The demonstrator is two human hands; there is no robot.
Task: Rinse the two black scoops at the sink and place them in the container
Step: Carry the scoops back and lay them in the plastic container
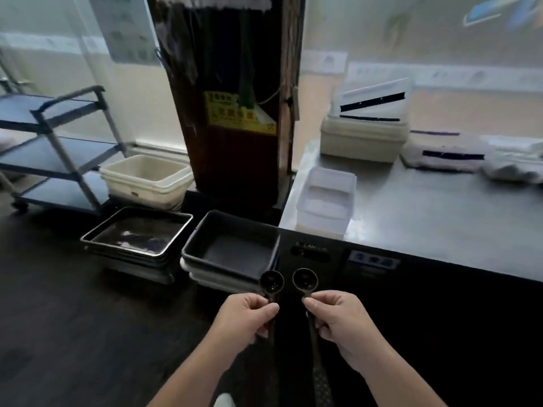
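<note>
Black scoops are held one per hand, bowls forward and side by side, apart from each other, in front of the counter edge. Left hand (246, 315) grips the handle of the left scoop (272, 282); right hand (338, 317) pinches the handle of the right scoop (305, 279) between thumb and curled fingers. A clear container (324, 198) stands on the steel counter (440, 218), well beyond the scoops. Stacked dark bins (232, 248) and metal trays (138, 230) sit on the floor to the left.

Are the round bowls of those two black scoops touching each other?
Apart. The head view shows the left scoop and the right scoop side by side, with a clear strip of background between their bowls.
</note>
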